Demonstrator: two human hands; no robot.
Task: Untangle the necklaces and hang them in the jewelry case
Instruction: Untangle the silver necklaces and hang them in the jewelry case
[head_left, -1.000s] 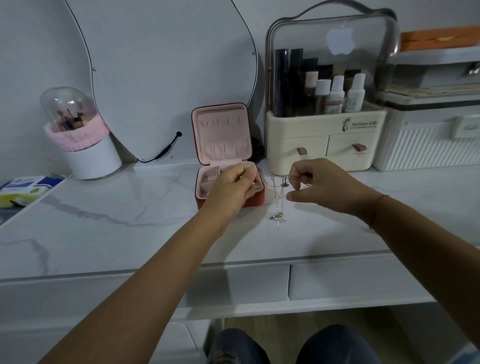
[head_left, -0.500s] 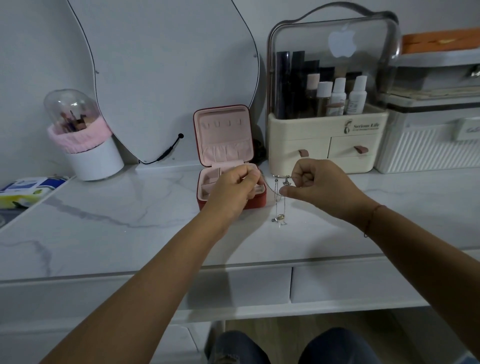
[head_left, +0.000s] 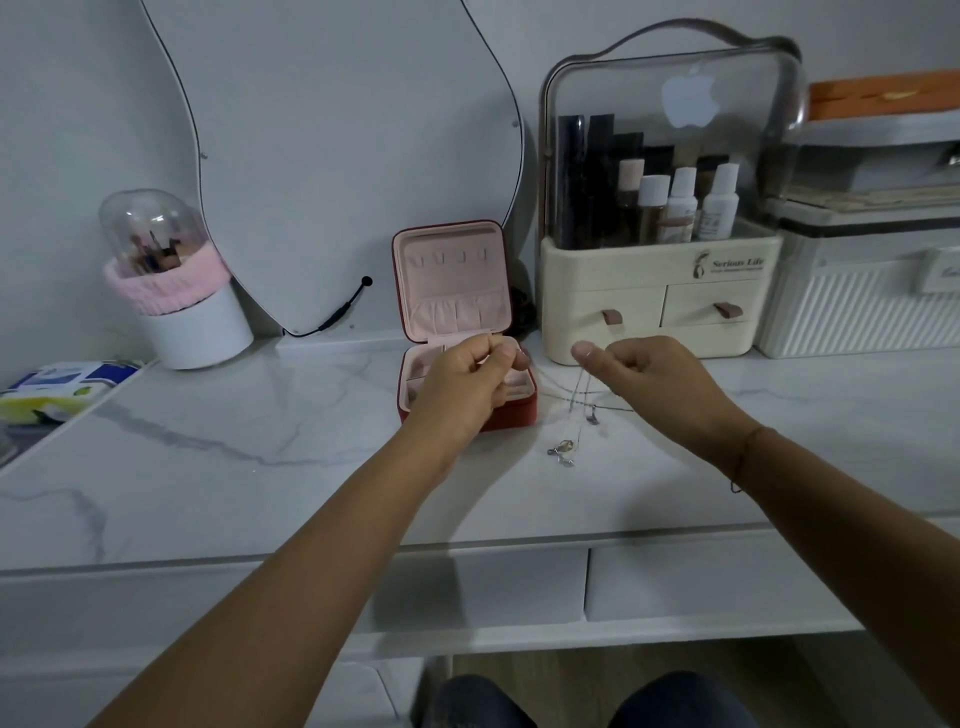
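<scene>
A small red jewelry case (head_left: 451, 291) stands open on the marble top, its pink lid upright with a row of hooks. My left hand (head_left: 467, 382) hovers in front of the case's tray, fingertips pinched on a thin chain. My right hand (head_left: 641, 371) is to the right, thumb and finger pinched on the same tangle. The thin silver necklaces (head_left: 582, 397) hang between and below the two hands. Their pendants (head_left: 563, 449) rest on the tabletop.
A cream cosmetics organiser (head_left: 649, 306) with a clear dome stands right behind my right hand. A white ribbed box (head_left: 857, 306) is further right. A curved mirror (head_left: 337, 156) leans on the wall, and a brush holder (head_left: 176, 301) stands at the left.
My right hand has moved slightly right and opened its fist into a pinch. The chains now spread wider between the hands, and the pendants lie lower on the table.
</scene>
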